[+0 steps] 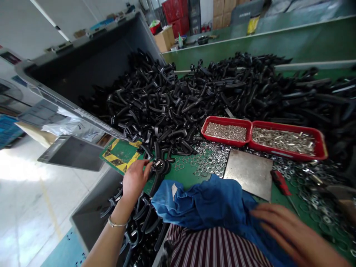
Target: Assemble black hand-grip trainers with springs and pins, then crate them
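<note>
My left hand (pixel 135 180) reaches to the table's left edge and pinches a black plastic handle part (pixel 159 171) with a small metal piece on it. My right hand (pixel 289 230) lies low at the right, fingers stretched flat on a blue cloth (pixel 211 202) spread over my lap; it is blurred. A huge heap of black curved plastic handles (pixel 200 92) covers the far side of the green table (pixel 189 178).
Two red trays hold metal bits: small rings (pixel 226 131) and silver pins (pixel 286 140). Loose washers (pixel 208 159) are scattered near a steel plate (pixel 249 172), beside a red screwdriver (pixel 280 182). A grey bin (pixel 91 218) with handles stands below left; a large tilted grey crate (pixel 83 63) behind.
</note>
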Motion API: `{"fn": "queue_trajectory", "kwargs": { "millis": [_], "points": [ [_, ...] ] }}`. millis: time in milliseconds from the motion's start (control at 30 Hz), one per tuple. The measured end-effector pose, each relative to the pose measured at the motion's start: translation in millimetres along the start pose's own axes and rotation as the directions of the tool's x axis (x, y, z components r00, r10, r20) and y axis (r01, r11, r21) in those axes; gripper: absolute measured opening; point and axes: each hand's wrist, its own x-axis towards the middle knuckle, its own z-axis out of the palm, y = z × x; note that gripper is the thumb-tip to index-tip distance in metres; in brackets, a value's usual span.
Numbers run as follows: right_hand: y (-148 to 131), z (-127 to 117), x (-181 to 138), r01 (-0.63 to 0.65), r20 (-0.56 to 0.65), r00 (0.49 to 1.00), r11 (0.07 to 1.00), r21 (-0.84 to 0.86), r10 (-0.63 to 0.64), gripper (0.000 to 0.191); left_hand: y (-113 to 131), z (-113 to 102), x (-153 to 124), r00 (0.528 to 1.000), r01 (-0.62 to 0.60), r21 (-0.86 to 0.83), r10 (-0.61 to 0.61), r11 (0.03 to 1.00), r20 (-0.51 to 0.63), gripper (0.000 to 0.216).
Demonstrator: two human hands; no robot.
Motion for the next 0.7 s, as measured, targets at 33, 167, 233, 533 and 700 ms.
{"fn": "queue_trajectory", "kwargs": {
  "millis": [33, 167, 233, 533, 700],
  "points": [
    [-13.2, 14.9, 11.4, 0.062, 0.134, 0.989, 0.998, 0.001, -0.062, 0.035, 9.4, -0.6, 12.1, 1.0, -0.026, -0.026, 0.025, 0.999, -0.014, 0.034],
    [-50.4, 54.8, 43.0, 0.106, 0.293, 0.951, 0.994, -0.003, -0.1, 0.027, 44.3, 18.0, 62.9, 0.981, -0.139, 0.02, 0.135, 0.99, 0.138, 0.026],
    [-53.2, 58.8, 44.9, 0.061, 0.295, 0.954, 0.998, -0.005, -0.057, 0.024, 55.2, 33.2, 81.2, 0.96, -0.166, 0.053, 0.149, 0.985, 0.238, 0.025],
    [-7.0, 29.6, 4.5, -0.058, -0.008, 0.998, 0.998, -0.011, 0.058, 0.022, 60.0, 22.4, 81.9, 0.976, -0.064, -0.565, 0.169, 0.823, 0.137, 0.026],
    [22.8, 2.8, 10.8, -0.155, -0.144, 0.98, 0.98, -0.125, 0.137, 0.02, 103.8, -0.7, 88.1, 0.997, 0.021, -1.0, -0.078, 0.01, 0.02, 0.029]
  ]
}}
